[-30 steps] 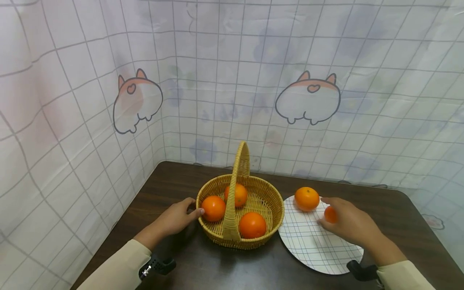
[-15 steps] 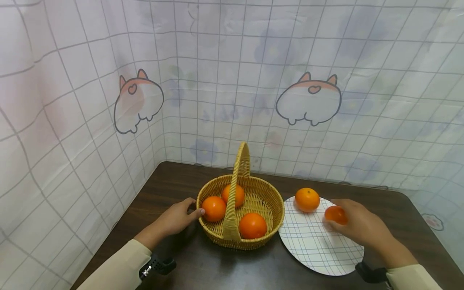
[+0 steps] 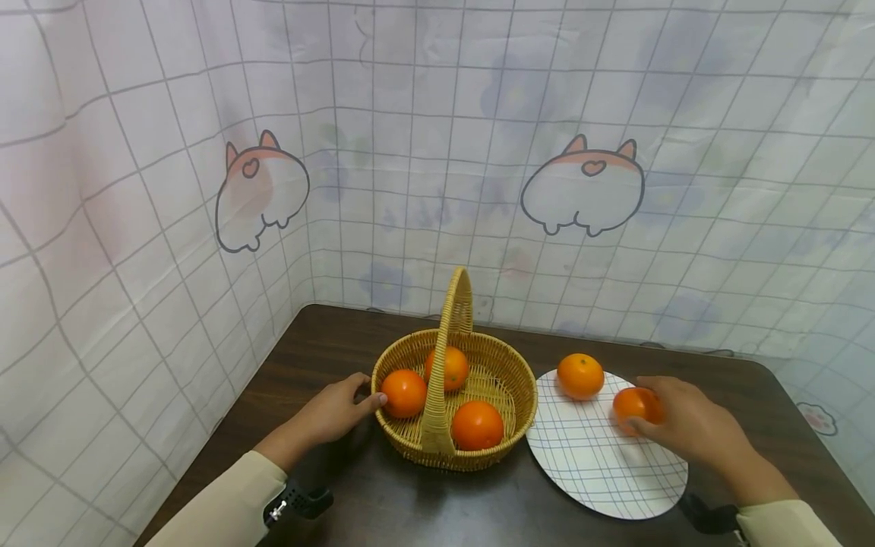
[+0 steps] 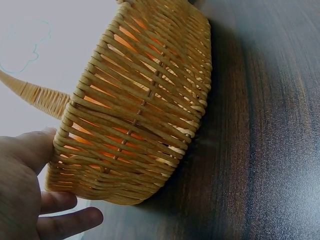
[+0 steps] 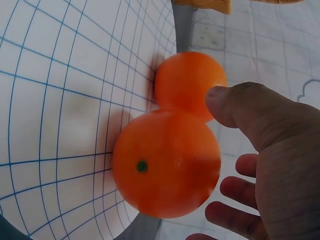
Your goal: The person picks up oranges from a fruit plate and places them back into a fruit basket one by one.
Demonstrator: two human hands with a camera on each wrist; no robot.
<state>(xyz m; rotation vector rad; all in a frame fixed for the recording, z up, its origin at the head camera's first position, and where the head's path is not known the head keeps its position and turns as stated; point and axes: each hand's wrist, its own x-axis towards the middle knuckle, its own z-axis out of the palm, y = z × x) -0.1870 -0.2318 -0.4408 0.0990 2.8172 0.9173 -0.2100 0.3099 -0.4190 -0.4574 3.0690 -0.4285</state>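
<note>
In the head view, my left hand [image 3: 335,410] holds the left rim of a wicker basket [image 3: 516,368], thumb over the edge. The left wrist view shows fingers outside the wicker wall [image 4: 135,110]. Three oranges lie inside: one at left [image 3: 404,393], one behind the handle [image 3: 447,368], one in front [image 3: 478,425]. My right hand [image 3: 697,425] is beside an orange [image 3: 632,406] on a round white plate [image 3: 588,463]. In the right wrist view, its fingers are spread apart from that orange [image 5: 167,165]. Another orange [image 3: 579,377] sits at the plate's back edge.
A dark wooden table [image 3: 403,509] bears the basket and plate. White grid-patterned cloth [image 3: 410,190] with cartoon animals hangs behind and at the left. The tall basket handle [image 3: 456,304] arches over the basket's middle.
My right hand has drawn slightly to the right and its fingers have loosened, leaving more of the orange on the plate visible. The left hand and the basket have stayed put.
</note>
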